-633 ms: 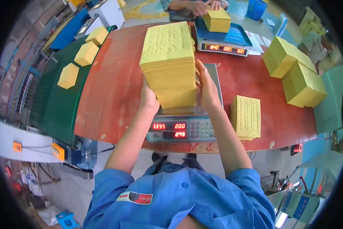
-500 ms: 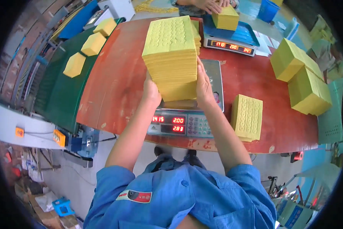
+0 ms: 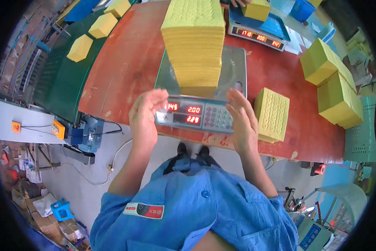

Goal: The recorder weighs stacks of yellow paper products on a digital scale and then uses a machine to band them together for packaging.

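Observation:
A tall stack of yellow embossed paper (image 3: 194, 54) stands on the metal pan of a digital scale (image 3: 232, 62), whose red digits and keypad face me. My left hand (image 3: 146, 115) is open over the left end of the display panel, palm turned inward, holding nothing. My right hand (image 3: 243, 119) is likewise open, by the keypad's right end, fingers stretched out and apart from the stack. Close to its right side stands a shorter stack of the same yellow paper (image 3: 271, 115) on the red table (image 3: 117, 75).
A second scale (image 3: 259, 37) at the back bears a yellow stack, with another person's hand (image 3: 240, 2) beside it. Larger yellow stacks (image 3: 341, 98) stand at the right. Several yellow blocks (image 3: 80, 48) sit on the green conveyor (image 3: 56, 79) at left.
Both hands have let go of the tall stack and drawn back toward me, apart. The stack now rests by itself on the scale, and the displayed digits differ.

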Action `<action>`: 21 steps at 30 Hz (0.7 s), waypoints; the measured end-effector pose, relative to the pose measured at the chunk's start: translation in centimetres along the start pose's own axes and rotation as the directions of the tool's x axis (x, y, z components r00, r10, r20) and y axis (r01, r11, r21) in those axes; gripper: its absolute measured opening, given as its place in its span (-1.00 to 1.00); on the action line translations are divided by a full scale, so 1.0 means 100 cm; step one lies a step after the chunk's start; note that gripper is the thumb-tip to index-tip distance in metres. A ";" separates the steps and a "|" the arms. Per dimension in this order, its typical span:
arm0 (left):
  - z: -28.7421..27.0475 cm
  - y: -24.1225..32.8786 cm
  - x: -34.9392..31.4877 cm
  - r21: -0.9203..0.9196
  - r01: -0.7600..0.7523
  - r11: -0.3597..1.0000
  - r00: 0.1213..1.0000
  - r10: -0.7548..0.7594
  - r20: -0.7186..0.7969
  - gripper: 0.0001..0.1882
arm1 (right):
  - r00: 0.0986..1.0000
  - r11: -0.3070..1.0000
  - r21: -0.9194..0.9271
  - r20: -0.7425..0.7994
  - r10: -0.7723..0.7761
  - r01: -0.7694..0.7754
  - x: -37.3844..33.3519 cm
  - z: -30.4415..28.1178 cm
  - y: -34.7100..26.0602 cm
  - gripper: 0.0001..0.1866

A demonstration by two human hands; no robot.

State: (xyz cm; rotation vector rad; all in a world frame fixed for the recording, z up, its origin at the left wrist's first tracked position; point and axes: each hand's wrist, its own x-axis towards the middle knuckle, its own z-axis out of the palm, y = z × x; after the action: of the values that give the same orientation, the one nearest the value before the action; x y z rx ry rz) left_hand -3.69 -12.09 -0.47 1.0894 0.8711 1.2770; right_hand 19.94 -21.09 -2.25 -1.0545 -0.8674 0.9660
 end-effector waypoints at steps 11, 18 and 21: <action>-0.052 0.020 -0.055 0.092 -0.086 0.992 0.988 0.097 -0.117 -0.69 | 0.984 0.966 0.225 -0.087 0.153 -0.130 -0.055 0.018 0.009 -0.63; -0.057 0.025 -0.041 0.145 -0.101 0.984 0.993 0.110 -0.050 -0.74 | 0.988 0.967 0.252 -0.132 0.077 -0.042 -0.060 0.038 0.010 -0.69; -0.059 0.027 -0.029 0.176 -0.105 0.979 0.994 0.110 -0.021 -0.76 | 0.980 0.975 0.220 -0.183 0.079 -0.038 -0.064 0.039 0.011 -0.70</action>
State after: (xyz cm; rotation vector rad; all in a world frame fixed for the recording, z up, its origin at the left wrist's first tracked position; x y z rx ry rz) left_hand -10.47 -14.26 0.19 1.2726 0.9727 1.3283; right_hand 13.98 -25.71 -3.05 -0.9715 -0.5627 0.9677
